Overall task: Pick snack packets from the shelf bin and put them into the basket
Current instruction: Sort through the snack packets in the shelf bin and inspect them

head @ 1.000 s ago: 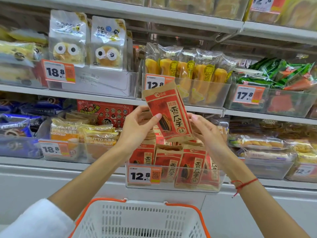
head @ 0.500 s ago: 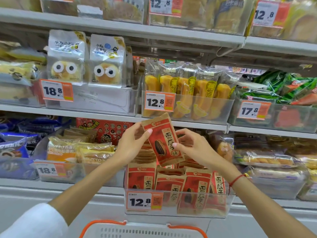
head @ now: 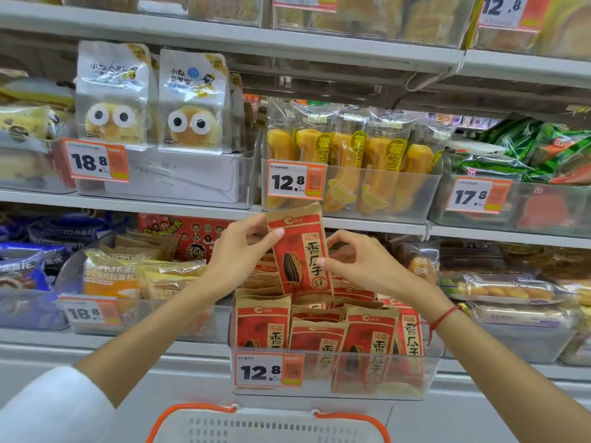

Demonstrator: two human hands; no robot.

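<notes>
A red and brown sunflower-seed packet stands upright in the air above the clear shelf bin. My left hand pinches its upper left edge, thumb on the front. My right hand pinches its right edge lower down. The bin holds several more of the same packets, standing in rows behind a 12.8 price tag. The white basket with an orange rim sits at the bottom of the view, directly below the bin.
Neighbouring clear bins hold bread packs at the left and pastry packs at the right. The shelf above carries googly-eyed bun bags, yellow banana cakes and green packets. A white cabinet front runs below the shelf.
The packet and both hands have moved down towards the bin. The packet has turned more upright. The view has tilted up, so less of the basket shows.
</notes>
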